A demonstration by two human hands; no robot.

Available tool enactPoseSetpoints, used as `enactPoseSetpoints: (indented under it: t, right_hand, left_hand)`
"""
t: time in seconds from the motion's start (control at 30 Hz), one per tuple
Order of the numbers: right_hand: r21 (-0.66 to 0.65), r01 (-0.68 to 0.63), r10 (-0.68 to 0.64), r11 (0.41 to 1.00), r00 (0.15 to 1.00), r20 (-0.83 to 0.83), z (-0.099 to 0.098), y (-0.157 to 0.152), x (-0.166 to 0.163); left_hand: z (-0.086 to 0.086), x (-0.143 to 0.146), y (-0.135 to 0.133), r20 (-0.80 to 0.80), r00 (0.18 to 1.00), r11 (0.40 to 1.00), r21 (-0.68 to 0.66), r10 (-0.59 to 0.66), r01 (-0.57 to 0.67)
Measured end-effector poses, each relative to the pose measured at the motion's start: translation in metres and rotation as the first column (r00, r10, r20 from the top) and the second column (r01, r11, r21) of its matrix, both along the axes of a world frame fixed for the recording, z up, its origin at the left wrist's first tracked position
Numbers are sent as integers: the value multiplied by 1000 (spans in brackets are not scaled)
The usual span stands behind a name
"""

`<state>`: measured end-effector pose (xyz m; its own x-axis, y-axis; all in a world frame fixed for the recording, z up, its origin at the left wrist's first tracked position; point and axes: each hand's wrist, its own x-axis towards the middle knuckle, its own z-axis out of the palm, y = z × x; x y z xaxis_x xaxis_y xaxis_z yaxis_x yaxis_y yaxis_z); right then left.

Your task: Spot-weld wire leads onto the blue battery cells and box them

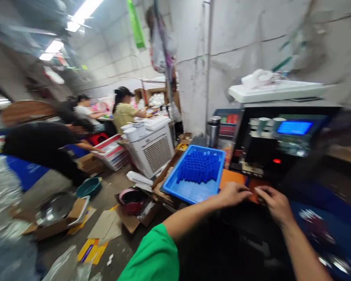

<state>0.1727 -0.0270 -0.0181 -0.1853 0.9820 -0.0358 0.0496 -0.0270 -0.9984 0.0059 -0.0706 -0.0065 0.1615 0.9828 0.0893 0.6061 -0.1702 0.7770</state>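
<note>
My left hand (232, 194) reaches in over the orange surface (232, 177) before a dark machine (259, 146). Its thumb and fingers are pinched together; whatever lies between them is too small and blurred to name. Close beside it, my right hand (273, 203) is also closed in a pinch, fingertips pointing toward the left hand, its contents not clear. Left of my hands stands a light blue plastic tray (190, 188), holding many dark blue tube-like pieces (197, 166) in packed rows. The machine has a lit blue screen (294, 127) and a red light.
A steel thermos (214, 132) stands behind the tray. Left are a white air cooler (156, 150), a box with a dark red bowl (132, 201) and a green basin (88, 187). One person (46, 144) bends over crates; others sit farther back. Shiny metal pieces lie at lower right.
</note>
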Motion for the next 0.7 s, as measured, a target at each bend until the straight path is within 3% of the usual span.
enactPoseSetpoints:
  t: [0.1, 0.23, 0.4, 0.57, 0.7]
  right_hand:
    - [-7, 54, -55, 999, 985, -166, 9, 2, -9]
    - [-6, 111, -108, 994, 948, -298, 6, 24, -16]
    - [9, 148, -135, 989, 929, -344, 6, 34, -17]
    - [-6, 164, -155, 986, 914, -375, 9, 37, -18]
    - [-9, 157, -149, 988, 910, -388, 9, 39, -17]
  left_hand:
    - [9, -15, 2, -35, 998, 996, 75, 58, -56]
    - [11, -38, 28, -47, 985, 969, 192, 165, -153]
    - [9, -28, 48, 54, 980, 966, 166, 191, -198]
    - [16, -12, 50, 10, 999, 980, 194, 37, -38]
    - [17, -10, 53, -1, 996, 986, 144, -85, 85]
